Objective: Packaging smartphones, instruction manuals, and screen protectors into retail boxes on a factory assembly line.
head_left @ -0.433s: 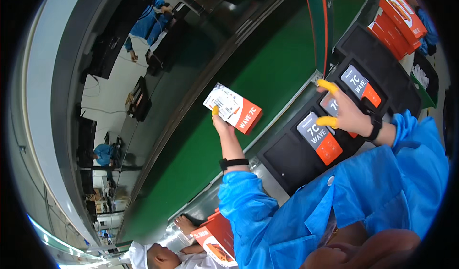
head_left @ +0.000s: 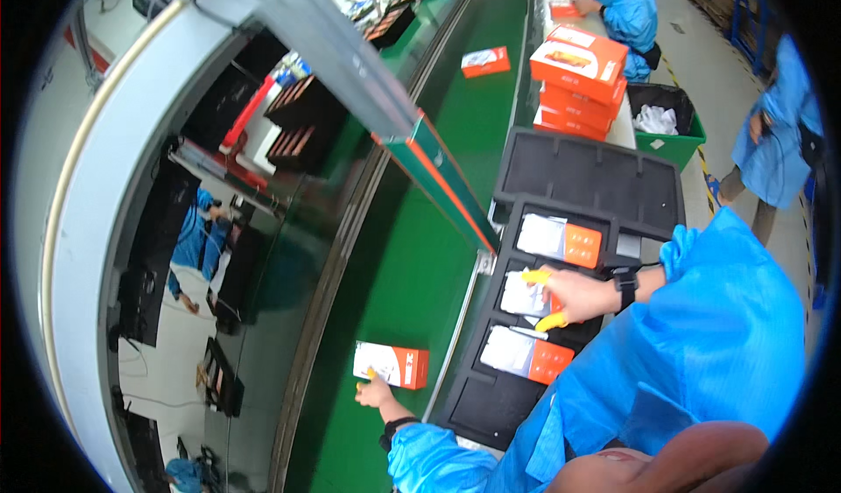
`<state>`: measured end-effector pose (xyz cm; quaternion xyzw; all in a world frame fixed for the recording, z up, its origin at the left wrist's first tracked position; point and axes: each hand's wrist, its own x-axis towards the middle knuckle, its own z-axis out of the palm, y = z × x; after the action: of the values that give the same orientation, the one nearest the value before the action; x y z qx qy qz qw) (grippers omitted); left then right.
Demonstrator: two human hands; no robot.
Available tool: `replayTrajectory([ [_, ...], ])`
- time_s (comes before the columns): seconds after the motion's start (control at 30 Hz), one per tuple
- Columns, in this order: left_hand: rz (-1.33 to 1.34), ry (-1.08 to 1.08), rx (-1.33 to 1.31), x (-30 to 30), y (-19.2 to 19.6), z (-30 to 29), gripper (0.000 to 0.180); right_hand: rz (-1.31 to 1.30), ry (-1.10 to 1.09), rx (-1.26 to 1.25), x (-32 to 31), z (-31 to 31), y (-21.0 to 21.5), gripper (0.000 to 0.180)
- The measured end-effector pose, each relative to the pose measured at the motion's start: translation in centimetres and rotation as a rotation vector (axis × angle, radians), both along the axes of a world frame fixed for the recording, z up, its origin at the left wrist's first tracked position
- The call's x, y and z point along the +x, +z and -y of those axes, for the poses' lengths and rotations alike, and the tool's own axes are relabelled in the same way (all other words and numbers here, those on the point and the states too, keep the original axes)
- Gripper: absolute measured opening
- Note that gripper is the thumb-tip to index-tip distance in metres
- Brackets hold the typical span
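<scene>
My left hand, with yellow finger covers, is at the near edge of a white-and-orange box on the green conveyor belt. One fingertip overlaps the box's edge and another is apart beside it, so the hand looks open. To the right, my right hand reaches over the middle of three flat phones with grey-and-orange fronts in a black tray. Its covered thumb and finger are spread at either side of the middle phone. One phone lies beyond it, another nearer me.
A green post with an orange edge rises beside the belt. Farther along the belt lies another box. Beyond the tray are a black lid, stacked orange boxes and a green bin. People in blue are at the far right.
My view has swung toward the far end of the belt. The box in my left hand has come down onto the belt. My right hand stays over the middle phone.
</scene>
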<state>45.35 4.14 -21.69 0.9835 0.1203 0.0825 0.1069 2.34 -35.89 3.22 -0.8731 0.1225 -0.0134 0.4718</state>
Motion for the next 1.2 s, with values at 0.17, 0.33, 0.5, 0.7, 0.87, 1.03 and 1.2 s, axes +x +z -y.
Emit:
replayTrajectory([
  [0.17, 0.292, 0.091, -0.079, 0.7, 1.7, 2.4, 0.083, 0.104, 0.013, -0.105, -0.9, -0.1, 0.5, 0.081],
  [0.33, 0.521, -0.124, -0.265, -2.2, 11.2, 6.6, 0.083, 0.2, -0.083, -0.116, -3.5, 0.7, 0.5, 0.084],
  [0.5, 0.696, -0.335, -0.523, -12.4, 22.2, 4.8, 0.081, 0.318, -0.112, -0.195, -5.5, 1.3, 0.2, 0.082],
  [0.7, 0.776, -0.342, -0.534, -30.7, 27.5, 3.0, 0.079, 0.264, -0.147, -0.17, -8.1, 2.5, -0.7, 0.08],
  [0.87, 0.707, -0.255, -0.088, -38.5, 29.0, -0.2, 0.077, 0.275, -0.028, -0.179, -7.3, 4.2, -2.2, 0.075],
  [1.03, 0.372, 0.339, 0.344, -44.4, 28.7, -3.3, 0.089, 0.326, 0.063, -0.211, -5.6, 4.9, -4.2, 0.068],
  [1.2, 0.068, 0.583, 0.41, -48.1, 26.9, -6.6, 0.098, 0.425, 0.155, -0.207, -5.4, 5.4, -7.2, 0.064],
])
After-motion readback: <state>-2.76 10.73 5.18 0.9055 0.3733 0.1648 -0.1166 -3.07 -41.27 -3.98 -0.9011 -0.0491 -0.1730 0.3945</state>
